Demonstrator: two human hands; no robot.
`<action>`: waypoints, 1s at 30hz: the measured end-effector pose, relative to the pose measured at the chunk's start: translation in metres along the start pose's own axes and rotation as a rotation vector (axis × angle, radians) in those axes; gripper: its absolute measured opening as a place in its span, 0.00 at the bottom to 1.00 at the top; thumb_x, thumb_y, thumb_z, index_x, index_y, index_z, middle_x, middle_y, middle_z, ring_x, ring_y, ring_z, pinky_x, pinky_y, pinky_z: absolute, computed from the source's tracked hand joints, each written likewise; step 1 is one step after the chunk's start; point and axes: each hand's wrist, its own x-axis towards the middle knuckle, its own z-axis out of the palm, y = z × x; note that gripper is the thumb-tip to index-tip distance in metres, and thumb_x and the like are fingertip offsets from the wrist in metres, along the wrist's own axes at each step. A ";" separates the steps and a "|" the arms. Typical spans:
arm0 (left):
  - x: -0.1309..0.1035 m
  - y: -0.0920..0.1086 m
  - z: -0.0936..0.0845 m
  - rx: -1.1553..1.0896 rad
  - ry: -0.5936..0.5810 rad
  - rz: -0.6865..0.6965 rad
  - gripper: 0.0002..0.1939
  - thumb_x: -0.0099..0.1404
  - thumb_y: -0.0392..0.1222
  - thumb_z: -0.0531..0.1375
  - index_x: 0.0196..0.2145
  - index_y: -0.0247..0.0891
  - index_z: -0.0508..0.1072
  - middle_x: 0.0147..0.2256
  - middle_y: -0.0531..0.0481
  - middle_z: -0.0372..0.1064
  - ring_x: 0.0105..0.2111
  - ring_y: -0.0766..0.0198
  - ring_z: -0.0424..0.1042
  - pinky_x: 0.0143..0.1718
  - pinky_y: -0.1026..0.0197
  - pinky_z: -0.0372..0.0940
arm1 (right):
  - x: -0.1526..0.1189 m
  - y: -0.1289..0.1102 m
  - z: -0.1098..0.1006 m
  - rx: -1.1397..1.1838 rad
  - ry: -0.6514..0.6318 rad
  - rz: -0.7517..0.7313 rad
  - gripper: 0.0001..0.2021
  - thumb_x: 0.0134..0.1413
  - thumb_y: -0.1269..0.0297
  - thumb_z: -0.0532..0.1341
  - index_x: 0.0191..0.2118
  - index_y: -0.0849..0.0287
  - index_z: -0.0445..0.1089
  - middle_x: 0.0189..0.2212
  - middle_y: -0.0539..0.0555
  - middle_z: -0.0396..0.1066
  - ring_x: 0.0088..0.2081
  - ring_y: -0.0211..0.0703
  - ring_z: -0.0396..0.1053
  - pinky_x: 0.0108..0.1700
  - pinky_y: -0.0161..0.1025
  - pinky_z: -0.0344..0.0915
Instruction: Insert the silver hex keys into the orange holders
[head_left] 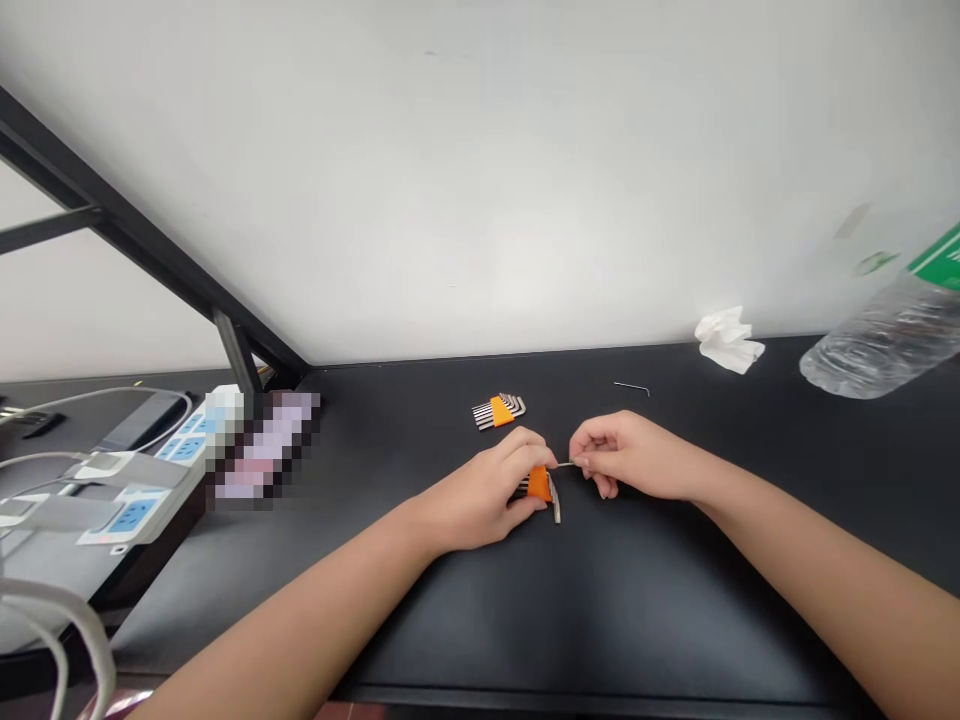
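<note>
Fingers curled around an orange hex-key holder [539, 483], the left hand [499, 488] steadies it on the black bench [585, 600] as the right hand [611, 455] pinches a thin key [565, 464], fingertips nearly closed, just right of it.

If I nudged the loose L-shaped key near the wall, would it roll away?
The loose key probably wouldn't roll far, since its bent end should catch. Its metallic shine suggests stiffness, and it may slide on the smooth tabletop.
</note>
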 end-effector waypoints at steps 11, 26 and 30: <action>0.002 -0.003 0.003 0.000 0.002 0.018 0.20 0.68 0.30 0.61 0.54 0.44 0.63 0.51 0.45 0.63 0.45 0.62 0.69 0.46 0.60 0.70 | -0.006 -0.006 -0.002 0.009 -0.023 -0.026 0.04 0.58 0.64 0.62 0.37 0.58 0.73 0.24 0.48 0.74 0.26 0.39 0.73 0.33 0.36 0.70; 0.002 -0.009 0.006 0.045 0.036 0.071 0.19 0.69 0.30 0.60 0.55 0.44 0.64 0.52 0.44 0.63 0.47 0.61 0.70 0.47 0.58 0.71 | -0.001 0.001 -0.005 0.057 -0.068 -0.016 0.04 0.59 0.67 0.61 0.38 0.59 0.73 0.26 0.49 0.75 0.27 0.39 0.75 0.34 0.37 0.73; 0.002 -0.010 0.005 0.061 0.028 0.075 0.20 0.69 0.30 0.60 0.56 0.44 0.64 0.52 0.44 0.63 0.46 0.62 0.70 0.47 0.59 0.71 | -0.001 0.000 -0.003 0.049 -0.054 -0.011 0.05 0.60 0.67 0.61 0.38 0.59 0.74 0.25 0.49 0.75 0.25 0.38 0.74 0.32 0.35 0.72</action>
